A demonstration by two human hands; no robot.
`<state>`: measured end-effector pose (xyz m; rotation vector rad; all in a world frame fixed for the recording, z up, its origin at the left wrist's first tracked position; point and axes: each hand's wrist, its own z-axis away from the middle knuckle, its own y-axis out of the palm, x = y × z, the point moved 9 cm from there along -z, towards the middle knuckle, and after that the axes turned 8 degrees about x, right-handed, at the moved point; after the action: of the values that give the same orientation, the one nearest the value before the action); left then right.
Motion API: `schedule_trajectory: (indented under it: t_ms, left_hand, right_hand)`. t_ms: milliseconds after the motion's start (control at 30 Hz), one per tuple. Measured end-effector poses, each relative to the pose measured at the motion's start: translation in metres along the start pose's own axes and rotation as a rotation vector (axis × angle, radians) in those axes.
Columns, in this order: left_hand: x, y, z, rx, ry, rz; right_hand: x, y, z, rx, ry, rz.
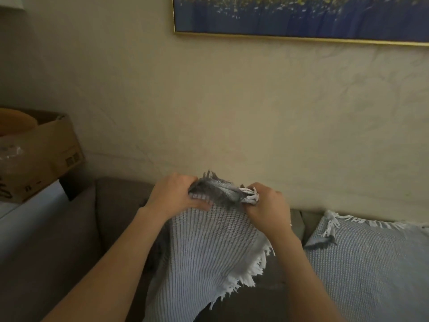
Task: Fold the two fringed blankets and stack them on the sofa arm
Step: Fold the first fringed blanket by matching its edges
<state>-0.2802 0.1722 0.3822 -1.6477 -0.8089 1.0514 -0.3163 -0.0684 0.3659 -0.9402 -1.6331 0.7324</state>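
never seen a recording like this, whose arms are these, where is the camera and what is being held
There is no machine here. This is a single picture from a camera worn on a person's head, looking forward and down, so the two bare arms are the wearer's own. The left hand and the right hand both grip the bunched top edge of a white-and-grey ribbed blanket with a white fringe, which hangs down from them over a grey-brown fabric sofa. To the right, a pale blue waffle-weave blanket with a fringe lies spread on the sofa. Off to the left sits an open brown cardboard box, and a blue painting in a gold frame hangs on the cream wall.
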Motion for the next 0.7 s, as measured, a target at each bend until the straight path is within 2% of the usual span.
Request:
schedule_trajectory:
  t_ms: [100, 200, 267, 433, 467, 567, 700]
  left_hand:
    - [0.008, 0.032, 0.003, 0.090, -0.048, -0.102]
    - [0.022, 0.058, 0.007, 0.133, -0.143, -0.109]
    - [0.032, 0.073, 0.011, 0.152, -0.191, -0.063]
    - [0.045, 0.101, 0.019, 0.197, -0.287, 0.213]
    - [0.043, 0.103, 0.020, 0.203, -0.284, 0.295]
    - [0.035, 0.101, 0.026, 0.214, -0.259, 0.498]
    - [0.017, 0.114, 0.037, 0.305, -0.219, 0.666]
  right_hand:
    - [-0.003, 0.004, 0.001, 0.064, 0.062, 0.002]
    - [-0.002, 0.009, 0.002, 0.091, 0.030, -0.242]
    - [0.001, 0.019, 0.004, 0.166, 0.013, -0.442]
    - [0.035, 0.027, 0.024, 0.469, -0.109, -0.675]
    - [0.035, 0.023, 0.023, 0.436, -0.122, -0.668]
    - [0.019, 0.005, 0.015, 0.148, -0.124, -0.541]
    - [0.011, -0.001, 0.018, -0.008, -0.105, -0.548]
